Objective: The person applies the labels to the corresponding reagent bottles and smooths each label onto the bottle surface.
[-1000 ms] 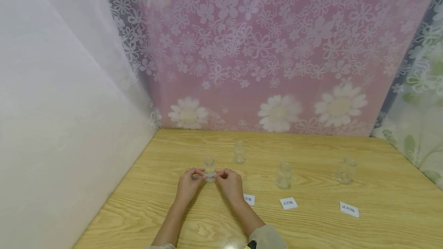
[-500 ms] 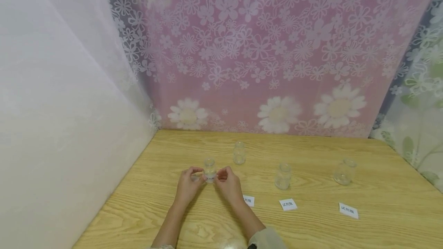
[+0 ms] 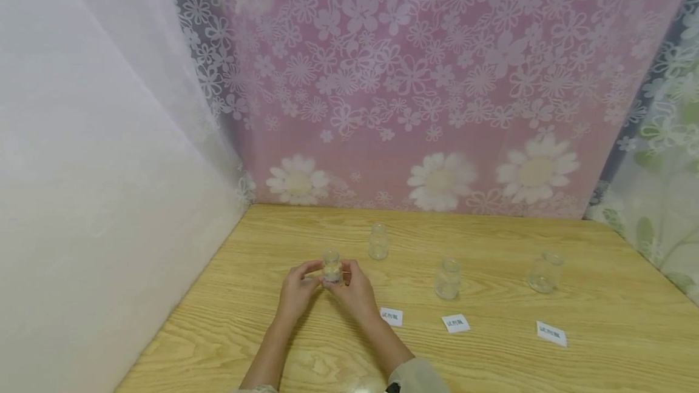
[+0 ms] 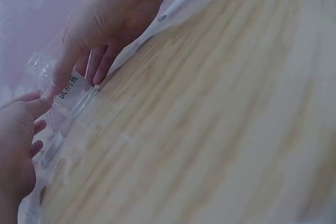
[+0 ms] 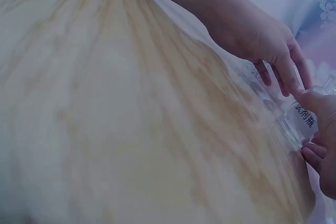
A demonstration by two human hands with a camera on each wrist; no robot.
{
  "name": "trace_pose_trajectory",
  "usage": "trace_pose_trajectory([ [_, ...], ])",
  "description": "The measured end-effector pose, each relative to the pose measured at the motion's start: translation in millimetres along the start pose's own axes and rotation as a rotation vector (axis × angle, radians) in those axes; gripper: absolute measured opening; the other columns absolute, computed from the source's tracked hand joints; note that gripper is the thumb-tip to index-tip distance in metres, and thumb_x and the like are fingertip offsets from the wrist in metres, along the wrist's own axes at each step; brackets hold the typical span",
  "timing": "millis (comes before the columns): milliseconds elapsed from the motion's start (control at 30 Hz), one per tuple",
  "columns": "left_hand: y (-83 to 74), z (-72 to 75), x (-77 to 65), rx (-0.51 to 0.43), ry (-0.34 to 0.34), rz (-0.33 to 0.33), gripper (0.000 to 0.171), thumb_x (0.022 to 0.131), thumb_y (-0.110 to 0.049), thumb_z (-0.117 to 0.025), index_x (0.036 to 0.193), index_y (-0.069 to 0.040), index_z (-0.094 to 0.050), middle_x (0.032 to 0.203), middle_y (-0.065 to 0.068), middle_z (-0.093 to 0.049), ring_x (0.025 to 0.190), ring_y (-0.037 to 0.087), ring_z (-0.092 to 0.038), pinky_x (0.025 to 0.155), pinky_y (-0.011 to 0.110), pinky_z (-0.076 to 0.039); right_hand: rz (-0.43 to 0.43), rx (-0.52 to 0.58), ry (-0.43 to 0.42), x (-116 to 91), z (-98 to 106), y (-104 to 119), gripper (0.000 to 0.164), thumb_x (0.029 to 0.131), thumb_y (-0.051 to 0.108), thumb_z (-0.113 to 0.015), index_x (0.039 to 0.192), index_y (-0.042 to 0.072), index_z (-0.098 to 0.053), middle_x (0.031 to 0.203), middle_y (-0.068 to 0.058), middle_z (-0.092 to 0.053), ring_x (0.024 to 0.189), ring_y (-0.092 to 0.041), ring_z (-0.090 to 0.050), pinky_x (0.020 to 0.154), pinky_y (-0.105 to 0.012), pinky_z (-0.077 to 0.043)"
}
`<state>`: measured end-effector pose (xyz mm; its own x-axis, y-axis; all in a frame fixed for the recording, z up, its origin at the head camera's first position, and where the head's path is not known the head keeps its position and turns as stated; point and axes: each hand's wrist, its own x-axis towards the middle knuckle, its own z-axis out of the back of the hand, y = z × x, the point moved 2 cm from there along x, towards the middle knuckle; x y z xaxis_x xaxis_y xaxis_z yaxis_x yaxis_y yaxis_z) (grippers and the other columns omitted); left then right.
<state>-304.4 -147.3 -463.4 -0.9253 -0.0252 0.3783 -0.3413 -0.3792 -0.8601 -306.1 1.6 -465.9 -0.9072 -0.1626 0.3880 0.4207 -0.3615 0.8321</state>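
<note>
A small clear glass bottle stands upright between both hands at the left of the table. White paper with printed black characters, a label, lies against its front, low on the side. My left hand holds the bottle from the left between thumb and fingers. From the other side my right hand grips it, with the thumb across the label in front and the fingers reaching behind. In the right wrist view the printed label shows between the two thumbs.
Three more clear glass bottles stand on the wood-grain table: one behind, a wider bottle to the right, another bottle farther right. Printed labels lie in front: a near label, a middle label, a right label.
My right hand has shifted left and closer round the bottle, its thumb now over the label's front. The nearest loose label shows fully. My left hand stays at the bottle.
</note>
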Motion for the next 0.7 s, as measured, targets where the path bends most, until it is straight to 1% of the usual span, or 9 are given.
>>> trace_pose_trajectory([
  [167,-0.3,-0.3,-1.0,0.016,-0.007,-0.019,0.033,0.081,-0.011,-0.069,0.111,-0.004,-0.062,0.106,0.007,-0.062,0.103,0.030,-0.053,0.091,0.051,-0.039,0.000,-0.067,-0.061,1.7,-3.6,-1.4,0.049,0.079,0.029,-0.072,0.112,0.003,-0.048,0.105,-0.010,-0.058,0.093,-0.026,-0.059,0.079,-0.039,-0.049],
  [233,-0.8,-0.2,-1.0,0.024,-0.009,-0.038,0.032,0.080,-0.011,-0.069,0.111,-0.003,-0.062,0.106,0.007,-0.062,0.103,0.031,-0.052,0.091,0.052,-0.038,-0.012,-0.062,-0.074,1.9,-3.6,-1.1,0.046,0.080,0.029,-0.071,0.111,0.004,-0.049,0.104,-0.009,-0.059,0.094,-0.026,-0.059,0.079,-0.038,-0.049],
  [300,-0.5,-0.1,-0.6,0.024,-0.008,-0.041,0.032,0.080,-0.010,-0.069,0.111,-0.003,-0.062,0.106,0.007,-0.063,0.103,0.031,-0.051,0.091,0.052,-0.038,-0.005,-0.042,-0.066,1.1,-2.3,1.0,0.042,0.082,0.027,-0.068,0.111,0.003,-0.049,0.106,-0.012,-0.058,0.097,-0.030,-0.058,0.081,-0.039,-0.048],
  [400,0.6,0.4,0.1,0.028,-0.009,-0.043,0.032,0.080,-0.010,-0.069,0.111,-0.003,-0.061,0.106,0.007,-0.063,0.104,0.030,-0.050,0.091,0.052,-0.037,0.000,0.005,-0.029,-0.8,1.1,4.4,0.037,0.086,0.022,-0.064,0.113,0.001,-0.049,0.111,-0.017,-0.056,0.101,-0.036,-0.056,0.084,-0.042,-0.047],
  [433,1.1,0.3,0.3,0.029,-0.009,-0.043,0.032,0.080,-0.010,-0.069,0.111,-0.003,-0.062,0.106,0.007,-0.063,0.104,0.030,-0.050,0.091,0.051,-0.038,0.016,0.013,-0.018,-1.7,2.8,5.4,0.035,0.087,0.020,-0.062,0.113,0.000,-0.049,0.111,-0.018,-0.056,0.101,-0.037,-0.056,0.083,-0.043,-0.047],
  [500,1.6,0.3,0.4,0.023,-0.010,-0.034,0.032,0.081,-0.009,-0.068,0.111,-0.003,-0.062,0.106,0.007,-0.063,0.104,0.030,-0.050,0.091,0.050,-0.038,0.040,0.031,-0.007,-2.7,6.2,5.5,0.032,0.090,0.017,-0.058,0.115,0.000,-0.049,0.109,-0.019,-0.057,0.101,-0.037,-0.056,0.083,-0.043,-0.047],
  [633,2.0,0.4,0.5,0.021,-0.011,-0.014,0.031,0.081,-0.007,-0.068,0.111,-0.004,-0.062,0.106,0.007,-0.062,0.104,0.029,-0.050,0.092,0.049,-0.039,0.117,0.022,-0.008,-4.4,11.3,5.5,0.027,0.093,0.013,-0.054,0.114,-0.003,-0.050,0.103,-0.020,-0.059,0.095,-0.037,-0.058,0.078,-0.041,-0.050],
  [700,2.1,0.5,0.2,0.031,-0.009,-0.013,0.031,0.080,-0.007,-0.069,0.111,-0.005,-0.062,0.106,0.007,-0.063,0.104,0.029,-0.050,0.092,0.049,-0.039,0.108,0.026,-0.006,-3.7,12.0,3.4,0.026,0.093,0.011,-0.055,0.114,-0.003,-0.051,0.103,-0.020,-0.059,0.094,-0.037,-0.058,0.078,-0.040,-0.050],
])
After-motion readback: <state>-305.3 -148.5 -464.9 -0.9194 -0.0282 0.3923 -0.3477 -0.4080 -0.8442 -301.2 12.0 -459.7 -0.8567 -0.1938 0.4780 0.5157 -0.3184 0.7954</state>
